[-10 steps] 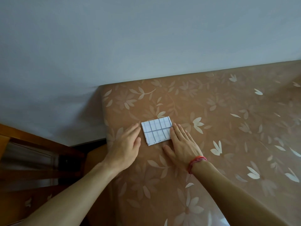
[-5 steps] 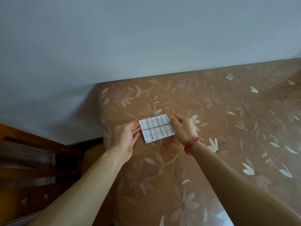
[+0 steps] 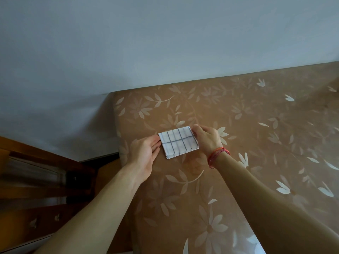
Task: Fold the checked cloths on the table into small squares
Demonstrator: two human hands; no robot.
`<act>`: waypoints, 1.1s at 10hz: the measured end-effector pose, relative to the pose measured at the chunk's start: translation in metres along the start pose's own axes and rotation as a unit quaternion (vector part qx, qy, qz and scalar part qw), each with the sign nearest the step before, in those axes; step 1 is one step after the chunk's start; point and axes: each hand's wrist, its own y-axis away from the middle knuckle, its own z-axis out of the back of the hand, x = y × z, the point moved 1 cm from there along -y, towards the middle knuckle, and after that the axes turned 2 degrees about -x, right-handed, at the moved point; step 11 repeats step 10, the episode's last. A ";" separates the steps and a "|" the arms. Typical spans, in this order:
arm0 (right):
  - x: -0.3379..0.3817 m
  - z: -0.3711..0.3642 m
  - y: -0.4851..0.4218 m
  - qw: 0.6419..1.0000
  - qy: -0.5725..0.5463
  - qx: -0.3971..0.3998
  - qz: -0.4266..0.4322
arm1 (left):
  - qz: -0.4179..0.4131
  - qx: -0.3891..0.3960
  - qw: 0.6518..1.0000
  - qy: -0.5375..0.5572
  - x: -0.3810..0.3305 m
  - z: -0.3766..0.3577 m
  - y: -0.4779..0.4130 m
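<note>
Right hand (image 3: 205,139): fingers curled over the right-hand edge of the white folded checked cloth (image 3: 178,143), clamped on it near the far corner. The thumb is hidden under the cloth edge, so the pinch is judged, not seen whole. Thin red string bracelet (image 3: 218,154) on that wrist.

Left hand (image 3: 145,153): fingers straight and together, holding nothing, tips touching the cloth's left edge as a stop.

Change: a second ago both hands lie flat on the table on either side of the cloth, palms down, the right fingers stretched along its edge. Now the right hand is up off the surface and curled onto that edge, and the left has slid in from beside the cloth to touch it. The cloth shape is unchanged.

Cloth: a flat rectangle, wider than deep, lying near the far left corner of the table with the brown flower-patterned cover (image 3: 256,125), between the two hands.

Reading: pressing is over and another fold is starting. Probably right edge over to left, which would bring the rectangle close to a square.

Surroundings: plain grey-blue wall (image 3: 146,43) behind, dark wooden furniture (image 3: 36,171) off the table's left side. No other checked cloths in view.
</note>
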 end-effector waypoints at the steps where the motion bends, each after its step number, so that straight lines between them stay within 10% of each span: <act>1: -0.003 -0.001 0.002 1.000 -0.004 0.000 -0.001 | -0.005 0.003 1.000 -0.007 -0.003 0.000 -0.001; 11: 0.007 0.028 0.054 0.993 0.105 0.015 0.046 | -0.129 -0.025 0.966 -0.222 -0.012 0.013 0.043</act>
